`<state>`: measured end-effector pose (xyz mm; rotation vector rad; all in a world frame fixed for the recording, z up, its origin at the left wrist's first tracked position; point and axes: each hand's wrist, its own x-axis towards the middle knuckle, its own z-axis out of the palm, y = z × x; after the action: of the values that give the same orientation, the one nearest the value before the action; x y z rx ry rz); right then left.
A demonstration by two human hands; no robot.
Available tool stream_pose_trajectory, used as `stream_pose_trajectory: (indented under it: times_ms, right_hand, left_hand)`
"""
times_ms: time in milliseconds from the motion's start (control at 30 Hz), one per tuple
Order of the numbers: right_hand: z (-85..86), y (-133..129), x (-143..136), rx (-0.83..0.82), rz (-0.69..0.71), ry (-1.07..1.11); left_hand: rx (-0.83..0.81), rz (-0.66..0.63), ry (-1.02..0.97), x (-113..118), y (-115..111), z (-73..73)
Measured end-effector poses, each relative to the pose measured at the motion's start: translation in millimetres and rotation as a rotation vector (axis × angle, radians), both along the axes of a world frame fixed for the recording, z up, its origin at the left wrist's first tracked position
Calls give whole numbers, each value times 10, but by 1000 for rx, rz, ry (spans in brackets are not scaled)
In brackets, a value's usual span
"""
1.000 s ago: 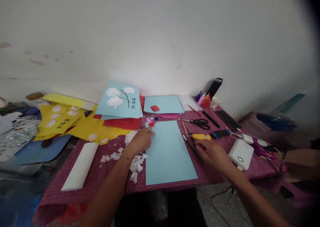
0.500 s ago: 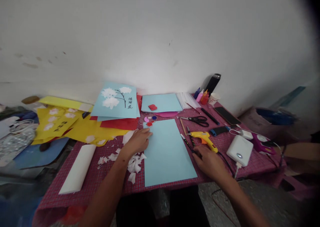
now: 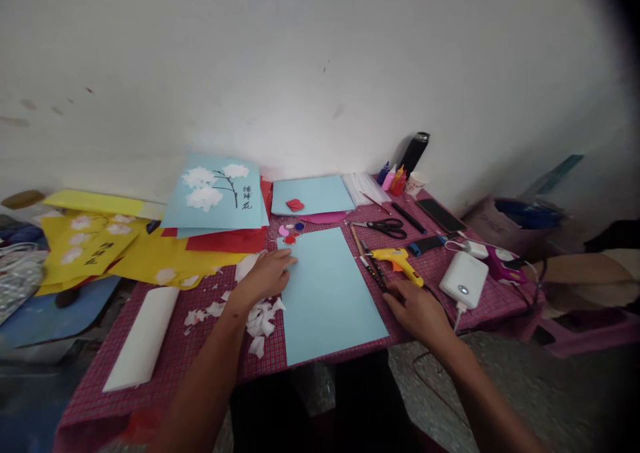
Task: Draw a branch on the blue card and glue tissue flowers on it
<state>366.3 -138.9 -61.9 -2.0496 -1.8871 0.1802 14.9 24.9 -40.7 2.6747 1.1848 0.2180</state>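
Note:
A plain light blue sheet of paper [image 3: 330,300] lies flat in front of me. My left hand [image 3: 267,274] rests palm down on its upper left edge, fingers stretched out and holding nothing. Torn white paper scraps [image 3: 263,320] lie under and beside that wrist. To the right of the sheet, my right hand [image 3: 415,308] lies low on the table with fingers loosely bent and apart. Its fingertips are by the near end of a black patterned pen [image 3: 373,273]. Just beyond that hand is a yellow glue gun [image 3: 399,262].
Behind the sheet are small paint dishes [image 3: 290,240], a red folded paper piece [image 3: 295,204] and a flower picture [image 3: 215,196]. Scissors [image 3: 384,227], paint bottles [image 3: 399,181], a black flask [image 3: 415,152] and a white power bank [image 3: 465,280] stand rightward. Folded white paper [image 3: 143,340] lies left.
The view has shifted slightly to the right, so the table appears further left. Both hands keep nearly the same places beside the light blue sheet.

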Motion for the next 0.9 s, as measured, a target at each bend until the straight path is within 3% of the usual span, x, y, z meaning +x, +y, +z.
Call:
stream_pose_trajectory:
  times_ms: [200,367,500,667,900]
  right_hand:
    - [71,28,321,145,-138,77]
    - [208,233,521,97,-134,-35]
    - [135,292,498,172,-78,-94]
    - [26,246,505,287,-7,-56]
    - [75,228,320,174,-15,14]
  left_hand:
    - [22,-22,-126,-31,74,-30]
    - [-7,48,-423,-82,86,113]
    - [-131,222,-650,-115,70,198]
    - [-303,364,-984,-114,117,148]
    - [-258,487,-1274,-140,181,84]
